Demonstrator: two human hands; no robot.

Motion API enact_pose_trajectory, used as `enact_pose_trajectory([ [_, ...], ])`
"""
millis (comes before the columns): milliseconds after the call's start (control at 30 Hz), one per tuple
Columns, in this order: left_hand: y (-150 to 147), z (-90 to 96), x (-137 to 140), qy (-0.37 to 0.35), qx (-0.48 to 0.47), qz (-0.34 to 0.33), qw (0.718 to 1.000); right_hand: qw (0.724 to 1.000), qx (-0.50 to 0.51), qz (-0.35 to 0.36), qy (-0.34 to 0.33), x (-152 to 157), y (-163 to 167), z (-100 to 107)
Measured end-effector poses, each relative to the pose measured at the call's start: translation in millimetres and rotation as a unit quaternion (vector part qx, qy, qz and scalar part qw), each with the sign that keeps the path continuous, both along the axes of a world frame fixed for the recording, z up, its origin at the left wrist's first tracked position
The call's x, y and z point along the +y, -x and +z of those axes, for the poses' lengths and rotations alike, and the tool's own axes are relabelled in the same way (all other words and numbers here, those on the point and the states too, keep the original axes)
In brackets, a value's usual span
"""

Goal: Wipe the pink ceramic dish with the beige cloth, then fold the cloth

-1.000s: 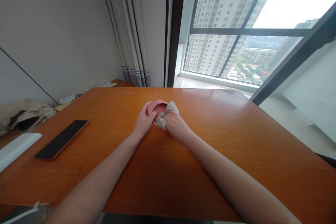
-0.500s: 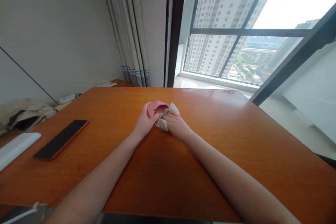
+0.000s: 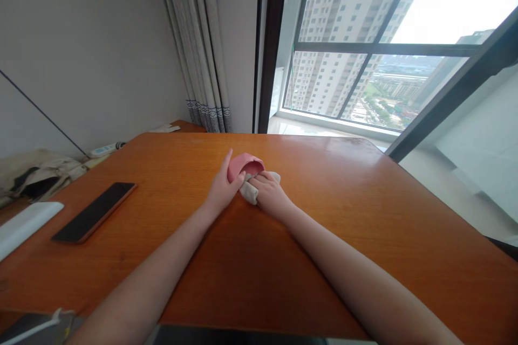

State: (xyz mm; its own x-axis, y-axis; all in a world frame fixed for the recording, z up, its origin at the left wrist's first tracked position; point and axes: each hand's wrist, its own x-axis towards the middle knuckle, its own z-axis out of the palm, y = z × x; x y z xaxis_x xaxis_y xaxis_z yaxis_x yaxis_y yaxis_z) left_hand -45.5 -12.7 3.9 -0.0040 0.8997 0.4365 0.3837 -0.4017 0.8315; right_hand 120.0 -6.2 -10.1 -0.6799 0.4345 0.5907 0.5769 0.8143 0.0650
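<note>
Above the middle of the tabletop, my left hand [image 3: 222, 186] grips a pink hollow object [image 3: 242, 165] by its left side. Its thumb lies along the near edge and its index finger points up. The object has an angular outer surface and an arched opening turned toward me; its exact kind is unclear. My right hand [image 3: 270, 192] presses a bunched whitish cloth [image 3: 249, 192] at the near side of the opening. Folds of the cloth stick out on both sides of the fingers. The cloth and hands hide the object's lower part.
The brown wooden table [image 3: 343, 237] bears a dark phone [image 3: 95, 213] at left and a white object [image 3: 28, 226] near its left edge. A cloth bag [image 3: 48, 175] and a power strip [image 3: 106, 150] lie beyond that edge. A white cord [image 3: 36, 329] shows lower left.
The pink object has shifted slightly right and tilted. My left index finger has lifted off it. My right hand and the cloth have moved a little lower, with less cloth showing above the fingers.
</note>
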Motion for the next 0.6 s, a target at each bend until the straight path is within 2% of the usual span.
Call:
enact_pose_trajectory([
  [100, -18.5, -5.0, -9.2, -0.005, -0.081, 0.059, 0.995, 0.999, 0.043, -0.023, 0.002, -3.9, 5.3, -4.3],
  [167, -22.6, -6.4, -9.0, -0.006, -0.1, 0.067, 0.993, 0.997, 0.064, -0.033, 0.009, -4.7, 7.6, -5.3],
  [333, -1.1, 4.3, 5.0, -0.013, -0.016, 0.037, 0.999, 1.0, -0.019, 0.024, -0.009, 6.0, 2.1, 2.3],
  [400, 0.7, 5.7, 4.4, -0.025, -0.001, 0.029, 0.999, 0.999, -0.022, 0.029, -0.016, 9.6, -0.7, 4.9],
  [600, -28.7, -11.7, -12.1, -0.034, -0.14, 0.081, 0.986, 0.998, 0.063, 0.0, 0.004, 1.4, 2.7, 2.0],
])
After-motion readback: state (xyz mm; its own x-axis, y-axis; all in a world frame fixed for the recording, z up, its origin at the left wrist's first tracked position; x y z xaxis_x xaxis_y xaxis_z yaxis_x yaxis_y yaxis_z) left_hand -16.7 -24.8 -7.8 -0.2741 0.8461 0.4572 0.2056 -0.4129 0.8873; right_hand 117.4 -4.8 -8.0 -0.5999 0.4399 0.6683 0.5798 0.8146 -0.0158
